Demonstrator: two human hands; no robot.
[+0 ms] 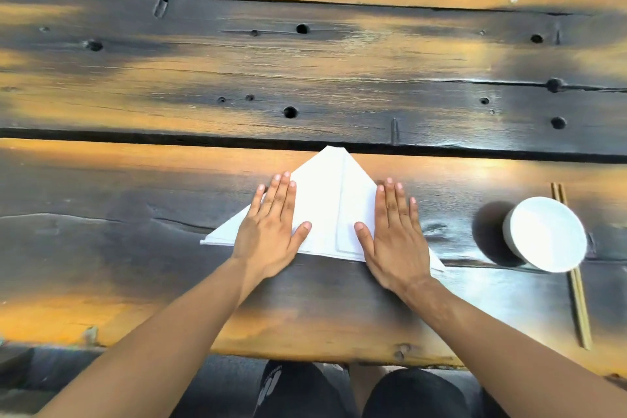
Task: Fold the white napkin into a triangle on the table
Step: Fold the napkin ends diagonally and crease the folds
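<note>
**Wooden table, napkin lying as a triangle**

Dark, worn planks of the table (305, 78) carry the white napkin (330, 200), its apex pointing away. Both palms press it flat with straight fingers, gripping nothing: left hand (271, 231) and right hand (397, 234). Nearby to the right, a white bowl (546, 234) rests on 2 chopsticks (580, 302).

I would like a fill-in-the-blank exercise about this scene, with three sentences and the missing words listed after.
1. The white paper napkin is folded into a ____ on the dark wooden table.
2. The left hand and right hand press it with ____ fingers.
3. The round white bowl stands beside the wooden ____, to the right of the napkin.

Missing words: triangle; straight; chopsticks
</note>
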